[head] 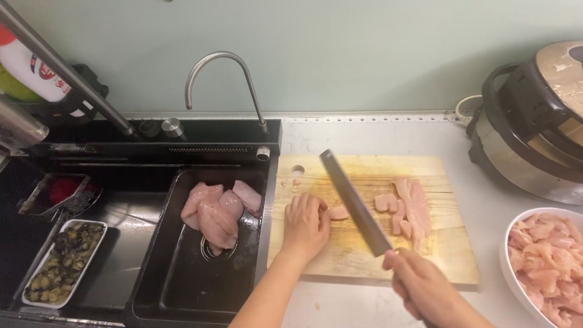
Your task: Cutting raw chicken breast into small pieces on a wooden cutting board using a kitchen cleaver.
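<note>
From the head camera, a pale grey desk point(364, 136) runs under a light green wall point(340, 54), with a black sink point(182, 285) set in at the left and one curved metal tap point(221, 76) behind it. One wooden cutting board point(425, 261) lies on the desk just right of the sink. One white bowl point(507, 270) heaped with cut raw chicken stands at the right edge, and one round cooker point(522, 158) sits behind it. In the sink lie about three whole raw chicken pieces point(215, 212); one white rectangular dish point(36, 291) of dark shellfish rests further left.

The left hand point(305, 222) is curled, fingertips pressing a piece of chicken point(338, 212) onto the board. The right hand point(422, 285) is closed around the handle of one cleaver point(352, 200), whose blade slants beside the left hand's fingers. A small heap of cut strips point(410, 209) lies on the board's right half.
</note>
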